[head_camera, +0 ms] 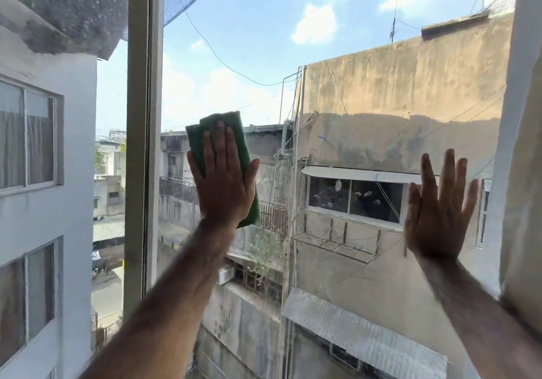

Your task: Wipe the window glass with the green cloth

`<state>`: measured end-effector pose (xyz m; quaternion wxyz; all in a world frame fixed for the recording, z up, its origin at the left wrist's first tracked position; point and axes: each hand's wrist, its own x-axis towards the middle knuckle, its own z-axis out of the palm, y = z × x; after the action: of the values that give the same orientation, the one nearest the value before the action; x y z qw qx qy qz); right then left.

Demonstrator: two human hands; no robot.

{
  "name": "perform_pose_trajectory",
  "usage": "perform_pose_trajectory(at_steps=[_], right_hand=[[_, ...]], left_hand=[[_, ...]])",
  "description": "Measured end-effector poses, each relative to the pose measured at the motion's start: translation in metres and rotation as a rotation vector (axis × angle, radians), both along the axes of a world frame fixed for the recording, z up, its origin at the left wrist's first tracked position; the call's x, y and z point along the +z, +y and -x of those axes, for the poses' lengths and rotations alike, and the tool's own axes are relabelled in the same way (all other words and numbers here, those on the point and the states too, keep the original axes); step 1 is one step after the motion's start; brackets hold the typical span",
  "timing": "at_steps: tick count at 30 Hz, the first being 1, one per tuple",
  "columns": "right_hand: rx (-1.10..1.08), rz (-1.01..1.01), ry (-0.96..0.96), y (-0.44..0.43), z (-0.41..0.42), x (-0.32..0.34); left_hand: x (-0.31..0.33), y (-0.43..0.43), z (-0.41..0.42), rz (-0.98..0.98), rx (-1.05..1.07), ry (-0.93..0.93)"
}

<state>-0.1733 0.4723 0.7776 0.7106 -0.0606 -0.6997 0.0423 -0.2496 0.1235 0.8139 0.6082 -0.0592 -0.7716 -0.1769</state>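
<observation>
My left hand (224, 179) lies flat, pinning the green cloth (231, 132) to the window glass (337, 202); my right hand (437, 211) is spread, empty. I'd guess that with no real grip, easing pressure lets the cloth slip down.

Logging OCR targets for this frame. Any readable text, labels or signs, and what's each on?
Rooftop sign on a distant building, seen left of the window frame: letters present but too small and blurred to read with confidence.
Green cloth under the left hand: no label visible.
Right hand, window glass: no text.
</observation>
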Motion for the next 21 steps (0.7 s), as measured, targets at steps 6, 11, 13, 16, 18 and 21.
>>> perform_pose_trajectory(at_steps=[6, 11, 13, 16, 18, 21], right_hand=[[-0.001, -0.007, 0.0, 0.001, 0.0, 0.004], [0.007, 0.004, -0.029, -0.001, -0.004, 0.003], [0.003, -0.002, -0.034, -0.002, -0.004, 0.003], [-0.002, -0.001, -0.027, -0.004, -0.005, 0.003], [-0.013, 0.002, -0.019, -0.006, -0.004, 0.003], [-0.033, 0.006, -0.001, -0.006, -0.003, 0.003]], left_hand=[[0.039, 0.084, -0.015, 0.037, -0.09, 0.095], [-0.028, 0.076, -0.007, 0.329, -0.147, 0.147], [-0.059, 0.049, -0.002, 0.361, -0.112, 0.132], [-0.083, 0.006, 0.005, 0.244, -0.044, 0.078], [-0.078, -0.011, 0.008, 0.121, 0.016, 0.025], [-0.058, -0.01, 0.007, -0.042, 0.042, -0.021]])
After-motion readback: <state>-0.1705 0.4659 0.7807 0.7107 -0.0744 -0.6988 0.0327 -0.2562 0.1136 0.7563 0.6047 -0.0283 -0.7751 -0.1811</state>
